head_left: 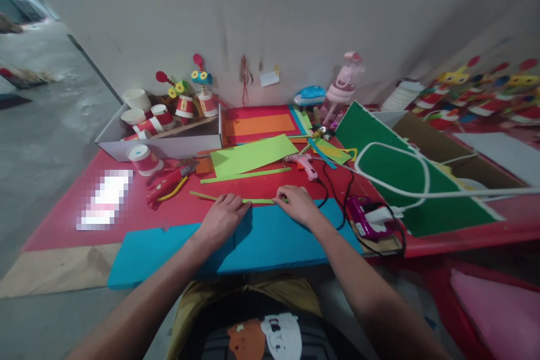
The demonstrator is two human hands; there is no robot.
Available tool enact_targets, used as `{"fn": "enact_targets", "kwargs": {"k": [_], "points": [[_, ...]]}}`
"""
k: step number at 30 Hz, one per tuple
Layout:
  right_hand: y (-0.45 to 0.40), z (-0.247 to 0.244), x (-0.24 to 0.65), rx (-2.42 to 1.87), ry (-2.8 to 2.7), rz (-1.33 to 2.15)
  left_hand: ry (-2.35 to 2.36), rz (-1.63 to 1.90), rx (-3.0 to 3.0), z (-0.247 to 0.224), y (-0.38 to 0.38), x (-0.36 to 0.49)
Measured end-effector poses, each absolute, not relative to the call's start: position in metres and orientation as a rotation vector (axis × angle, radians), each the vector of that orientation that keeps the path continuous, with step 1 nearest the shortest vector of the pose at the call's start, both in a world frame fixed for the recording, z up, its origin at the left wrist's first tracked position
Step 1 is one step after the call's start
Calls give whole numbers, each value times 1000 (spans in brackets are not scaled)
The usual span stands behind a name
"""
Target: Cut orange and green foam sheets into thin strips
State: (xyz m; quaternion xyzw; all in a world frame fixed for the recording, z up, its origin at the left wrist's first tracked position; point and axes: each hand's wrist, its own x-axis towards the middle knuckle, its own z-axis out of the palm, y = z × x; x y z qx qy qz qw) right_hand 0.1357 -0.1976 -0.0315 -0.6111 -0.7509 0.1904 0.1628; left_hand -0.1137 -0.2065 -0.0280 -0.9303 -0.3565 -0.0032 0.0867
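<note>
A thin green strip (260, 201) lies across the far edge of the blue board (270, 236). My left hand (226, 214) is on the strip's left part, its fingers curled down and pressed together. At the strip's right end, my right hand (295, 203) pinches it between thumb and fingers. Just beyond the hands is a second green strip (247, 175), and behind that a wide light green sheet (254, 154). The pink glue gun (302, 165) rests to the right of the sheet. Red-handled pliers (169, 184) lie to the left.
A white box (169, 146) holds cups and finished figures at the back left. On the right are a green board (388, 174), a white cable (428, 180) and a purple power block (367, 219). A grey panel (287, 22) stands behind.
</note>
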Motion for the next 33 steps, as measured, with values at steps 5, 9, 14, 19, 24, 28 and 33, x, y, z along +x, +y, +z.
{"fn": "enact_targets", "kwargs": {"k": [5,9,14,19,24,28,33], "points": [[-198,-29,134,-1741,-2190,516,-1110,-17,-2772,-27,-207,-112],[-198,-30,134,-1784,-2193,482,-1119,-46,-2786,-28,-207,-112],[-198,-26,129,-1866,-2214,450,-1112,-15,-2773,-29,-208,-110],[-198,-20,126,-1961,-2237,417,-1134,24,-2749,-25,-207,-106],[-200,-19,136,-2032,-2180,486,-1169,54,-2735,-19,-209,-104],[-192,-19,136,-2003,-2203,429,-1224,7,-2717,-22,-211,-106],[-166,-23,128,-1891,-2208,375,-1356,-112,-2635,-28,-203,-111]]}}
